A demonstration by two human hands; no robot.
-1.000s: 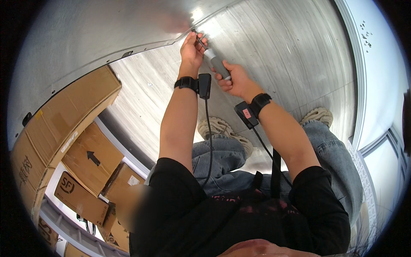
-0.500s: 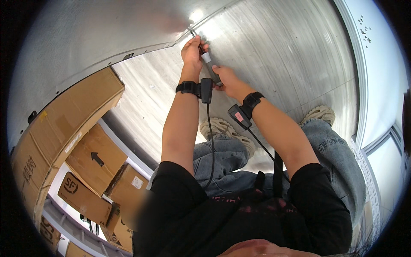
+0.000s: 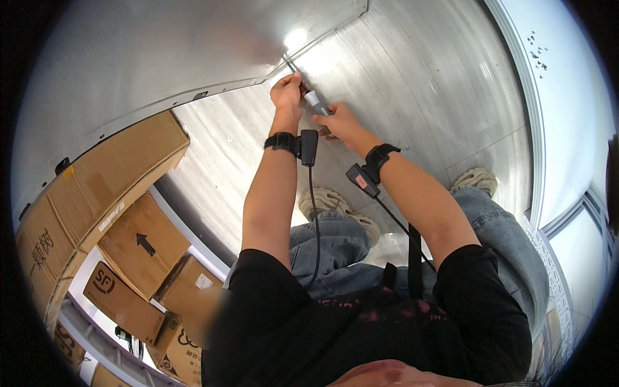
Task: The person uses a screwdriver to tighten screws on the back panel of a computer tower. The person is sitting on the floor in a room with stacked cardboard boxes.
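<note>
A screwdriver [image 3: 313, 99] with a grey handle, a pale collar and a thin metal shaft slants from my hands up to the lower edge of a large grey metal panel [image 3: 167, 58]. My right hand [image 3: 343, 122] is closed around the handle. Nearer the tip, my left hand [image 3: 285, 91] has its fingers closed in a pinch on the shaft. The shaft's tip meets the panel's edge beside a bright light reflection; whether a screw sits there is too small to tell. Both wrists wear black straps with small cabled boxes.
Cardboard boxes [image 3: 145, 238] are stacked on a rack [image 3: 106, 348] at the left, and a long carton [image 3: 122, 171] lies against the panel. Pale wood-look floor [image 3: 412, 84] spreads beneath my hands. A white wall [image 3: 548, 77] bounds the right side. My shoes stand below the hands.
The view has tilted slightly, so the panel and my hands sit lower in it. My right hand's fingers have shifted their hold on the handle. The shaft still reaches the panel's edge.
</note>
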